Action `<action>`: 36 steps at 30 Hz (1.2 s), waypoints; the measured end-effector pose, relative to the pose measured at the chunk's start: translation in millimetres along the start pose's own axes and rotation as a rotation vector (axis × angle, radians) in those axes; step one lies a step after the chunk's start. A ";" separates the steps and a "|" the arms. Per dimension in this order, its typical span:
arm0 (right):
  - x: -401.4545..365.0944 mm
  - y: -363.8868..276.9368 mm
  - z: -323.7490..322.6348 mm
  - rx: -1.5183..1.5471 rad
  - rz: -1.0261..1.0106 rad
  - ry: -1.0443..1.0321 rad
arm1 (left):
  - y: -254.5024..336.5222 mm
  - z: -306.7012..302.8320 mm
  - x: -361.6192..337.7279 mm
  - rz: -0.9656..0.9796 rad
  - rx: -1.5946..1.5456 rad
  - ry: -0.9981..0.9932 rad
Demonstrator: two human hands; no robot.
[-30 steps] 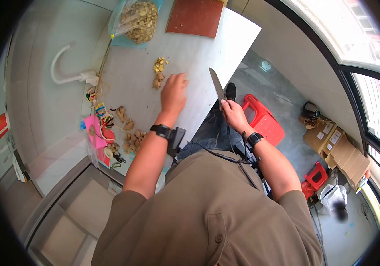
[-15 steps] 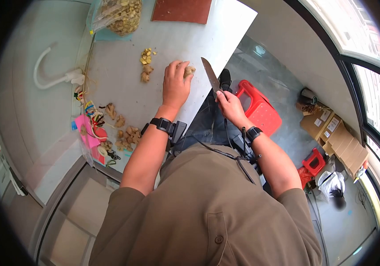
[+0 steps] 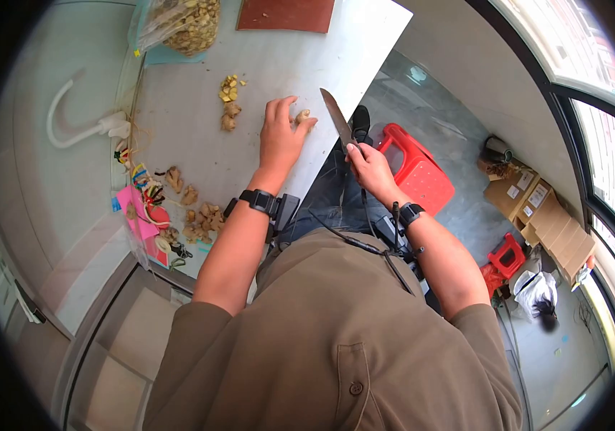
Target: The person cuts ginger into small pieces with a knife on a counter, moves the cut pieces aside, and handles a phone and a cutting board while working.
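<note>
My right hand (image 3: pixel 372 172) is closed around the handle of a knife (image 3: pixel 337 118), its blade pointing up and away near the table's edge. My left hand (image 3: pixel 282 136) rests over the pale table, fingers and thumb spread apart. A small piece of ginger (image 3: pixel 302 115) lies between its thumb and forefinger, partly covered by the hand. To the left of that hand are a few cut yellow ginger pieces (image 3: pixel 229 89) and an unsliced knob of ginger (image 3: pixel 230 116). More ginger roots (image 3: pixel 205 221) lie in a heap nearer my body.
A clear bag of sliced ginger (image 3: pixel 191 29) and a reddish-brown board (image 3: pixel 286 14) are at the table's far side. Cords and a pink packet (image 3: pixel 135 208) sit along the left edge. A red stool (image 3: pixel 422 179) and cardboard boxes (image 3: pixel 537 208) stand on the floor at right.
My left fingers and thumb have spread apart around the ginger piece, uncovering more of it. My right hand still holds the knife in nearly the same place. The view has shifted slightly.
</note>
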State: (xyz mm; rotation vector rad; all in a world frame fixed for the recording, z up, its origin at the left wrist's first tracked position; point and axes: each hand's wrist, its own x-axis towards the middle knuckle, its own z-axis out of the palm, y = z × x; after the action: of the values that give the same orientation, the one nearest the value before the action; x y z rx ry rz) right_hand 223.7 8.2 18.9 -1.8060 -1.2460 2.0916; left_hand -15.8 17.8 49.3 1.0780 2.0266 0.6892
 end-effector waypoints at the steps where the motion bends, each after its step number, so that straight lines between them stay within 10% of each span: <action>1: 0.5 1.3 0.4 0.000 -0.005 0.000 | -6.5 -5.0 -2.0 0.238 0.155 0.081; 5: -3.9 -1.7 -1.0 -0.025 -0.007 0.008 | -23.8 -20.1 2.1 0.612 0.326 -0.019; 36: -12.8 -6.9 11.3 -0.421 -0.305 0.206 | -22.4 18.8 -8.8 0.494 0.250 0.088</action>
State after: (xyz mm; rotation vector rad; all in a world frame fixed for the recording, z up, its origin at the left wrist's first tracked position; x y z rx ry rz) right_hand 214.8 -0.2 32.6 -1.7744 -1.8654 1.5248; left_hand -7.9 1.1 25.0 1.7565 1.9682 0.7467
